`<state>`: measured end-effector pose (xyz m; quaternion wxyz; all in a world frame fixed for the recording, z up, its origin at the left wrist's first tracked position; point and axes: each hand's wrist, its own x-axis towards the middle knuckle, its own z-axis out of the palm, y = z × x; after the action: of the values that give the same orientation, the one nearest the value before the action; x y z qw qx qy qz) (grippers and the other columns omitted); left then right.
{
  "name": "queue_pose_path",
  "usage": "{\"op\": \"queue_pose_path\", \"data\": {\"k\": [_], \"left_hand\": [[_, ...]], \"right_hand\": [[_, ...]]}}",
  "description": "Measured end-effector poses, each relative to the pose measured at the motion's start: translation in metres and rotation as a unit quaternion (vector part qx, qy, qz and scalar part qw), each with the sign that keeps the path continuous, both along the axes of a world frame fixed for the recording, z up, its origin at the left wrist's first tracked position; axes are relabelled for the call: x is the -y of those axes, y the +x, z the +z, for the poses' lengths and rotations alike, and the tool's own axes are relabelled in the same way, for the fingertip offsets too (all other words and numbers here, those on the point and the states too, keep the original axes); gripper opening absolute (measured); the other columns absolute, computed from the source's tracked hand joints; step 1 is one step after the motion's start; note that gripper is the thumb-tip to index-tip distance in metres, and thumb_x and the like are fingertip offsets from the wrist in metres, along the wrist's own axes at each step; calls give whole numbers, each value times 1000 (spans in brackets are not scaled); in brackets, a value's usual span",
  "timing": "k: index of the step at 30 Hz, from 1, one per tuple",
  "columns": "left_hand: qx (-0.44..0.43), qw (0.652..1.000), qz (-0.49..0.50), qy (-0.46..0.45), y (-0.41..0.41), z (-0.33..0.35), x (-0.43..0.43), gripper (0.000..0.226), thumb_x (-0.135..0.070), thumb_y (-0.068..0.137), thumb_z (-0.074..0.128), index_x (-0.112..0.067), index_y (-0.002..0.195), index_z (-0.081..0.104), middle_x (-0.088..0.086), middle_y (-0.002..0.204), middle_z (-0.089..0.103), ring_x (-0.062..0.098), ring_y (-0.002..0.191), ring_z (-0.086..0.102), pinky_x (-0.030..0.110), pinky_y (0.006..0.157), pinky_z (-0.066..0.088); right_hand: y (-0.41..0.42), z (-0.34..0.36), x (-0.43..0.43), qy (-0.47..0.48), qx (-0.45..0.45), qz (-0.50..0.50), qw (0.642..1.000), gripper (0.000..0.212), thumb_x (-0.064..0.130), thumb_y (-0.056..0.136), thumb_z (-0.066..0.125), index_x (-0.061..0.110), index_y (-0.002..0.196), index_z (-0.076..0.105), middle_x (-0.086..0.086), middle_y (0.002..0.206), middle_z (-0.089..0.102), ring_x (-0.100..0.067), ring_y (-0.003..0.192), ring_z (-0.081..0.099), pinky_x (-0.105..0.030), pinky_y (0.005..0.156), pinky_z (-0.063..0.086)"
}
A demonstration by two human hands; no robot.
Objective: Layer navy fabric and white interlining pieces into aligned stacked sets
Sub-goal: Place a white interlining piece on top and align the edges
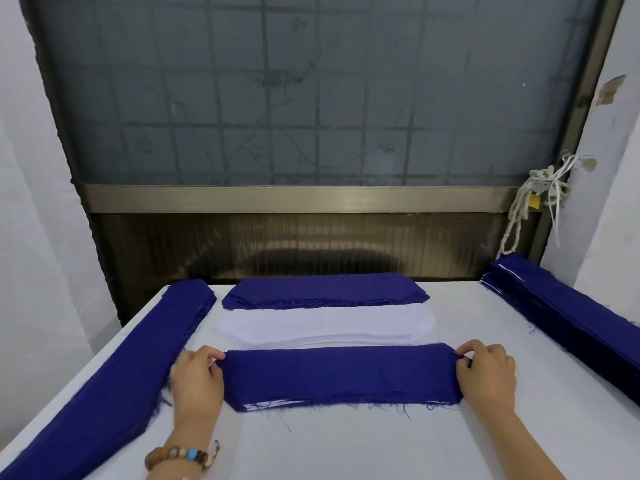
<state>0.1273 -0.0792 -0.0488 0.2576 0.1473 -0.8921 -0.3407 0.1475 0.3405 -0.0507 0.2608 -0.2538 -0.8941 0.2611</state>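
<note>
**Both hands on the ends of a navy piece, squaring it over the set**

The left hand (197,375) and the right hand (485,372) each pinch one short end of the navy piece (339,374), with the fingers curled at its far corners. A beaded bracelet (180,457) sits on the left wrist. The piece lies flat between the hands, and its long axis runs left to right across the desk (346,448). Each hand is therefore at its own end, equally near, and neither has to cross.

Under the near edge a thin line of white layers (266,405) shows, and loose navy threads fray out onto the desk. The piece thus tops a stacked set rather than lying alone. That white showing toward the left suggests the top layer is not yet flush. The coming move probably turns on a small shift across the short axis, toward or away from the person. Both ends would need to travel together so the strip does not skew.

Just beyond the set lies the white interlining pile (325,323), parallel to it. Behind that, at the far edge of the desk, is the navy pile (325,289). Both are straight ahead of the hands on the same left-to-right axis, so either hand could reach forward for the next layer.

A long navy stack (114,368) runs along the left side of the desk. Another navy stack (568,306) runs along the right.
</note>
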Motion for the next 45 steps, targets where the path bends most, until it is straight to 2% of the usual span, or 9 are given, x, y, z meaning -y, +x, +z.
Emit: {"op": "queue_pose_path", "data": {"k": [4, 7, 11, 17, 25, 33, 36, 40, 45], "left_hand": [[-60, 994, -77, -59, 4, 6, -5, 21, -5, 87, 65, -24, 97, 64, -6, 104, 60, 12, 96, 53, 31, 83, 49], [-78, 970, -225, -40, 7, 6, -11, 24, -12, 90, 64, -32, 102, 64, -21, 105, 60, 2, 102, 53, 18, 88, 42], [-19, 947, -315, -56, 8, -1, -12, 23, -24, 86, 73, -40, 102, 67, -26, 105, 62, -4, 106, 52, 10, 92, 38], [-1, 946, -321, -45, 4, 2, -9, 22, -27, 82, 76, -41, 98, 68, -26, 102, 64, -5, 104, 53, 11, 91, 38], [15, 951, -302, -61, 8, 8, -10, 17, -28, 81, 77, -40, 90, 69, -24, 96, 63, -3, 99, 54, 11, 85, 39], [101, 949, -244, -171, -9, 32, -26, 20, -40, 90, 63, -29, 74, 59, -10, 81, 60, 7, 75, 57, 21, 67, 50], [67, 955, -225, -183, -24, 41, -52, 17, -39, 93, 58, -27, 80, 61, -11, 83, 60, 6, 76, 55, 19, 66, 48], [-23, 956, -239, -170, -43, 46, -104, 5, -31, 94, 57, -33, 98, 59, -13, 96, 56, 5, 92, 51, 19, 80, 46], [-5, 954, -245, -174, -76, 42, -149, 14, -32, 98, 49, -30, 109, 58, -12, 104, 58, 5, 95, 53, 20, 82, 47]], "right_hand": [[2, 4, 7, 74, -30, -11, 997, 26, -4, 84, 52, 13, 93, 70, -12, 109, 57, -35, 103, 45, -38, 79, 35], [5, 7, 12, 131, -87, 105, 982, 33, -15, 79, 53, 13, 85, 71, -6, 95, 64, -33, 91, 53, -36, 72, 37], [7, 6, 13, 111, -37, 233, 965, 36, -12, 85, 44, 15, 87, 69, 4, 90, 62, -20, 88, 54, -25, 77, 42], [12, 11, 16, 100, -11, 216, 971, 38, -11, 81, 42, 17, 88, 67, 10, 87, 57, -16, 85, 52, -27, 75, 45], [16, 15, 22, 155, 59, 191, 967, 33, 1, 87, 41, 26, 98, 60, 14, 96, 52, -13, 89, 48, -29, 75, 47], [-8, 29, 35, 126, 71, 133, 980, 28, 10, 95, 40, 20, 80, 62, 3, 88, 57, -14, 77, 54, -27, 67, 49], [-26, 33, 51, 124, 29, 151, 980, 22, 10, 95, 43, 18, 86, 61, 3, 91, 58, -12, 80, 53, -25, 71, 50], [-59, 34, 87, 84, -16, 221, 972, 19, 9, 96, 48, 21, 106, 58, 5, 108, 53, -7, 98, 49, -14, 85, 42], [-99, 34, 127, 77, -13, 275, 958, 24, 11, 98, 47, 20, 116, 58, 4, 117, 55, -7, 105, 50, -13, 89, 40]]}}
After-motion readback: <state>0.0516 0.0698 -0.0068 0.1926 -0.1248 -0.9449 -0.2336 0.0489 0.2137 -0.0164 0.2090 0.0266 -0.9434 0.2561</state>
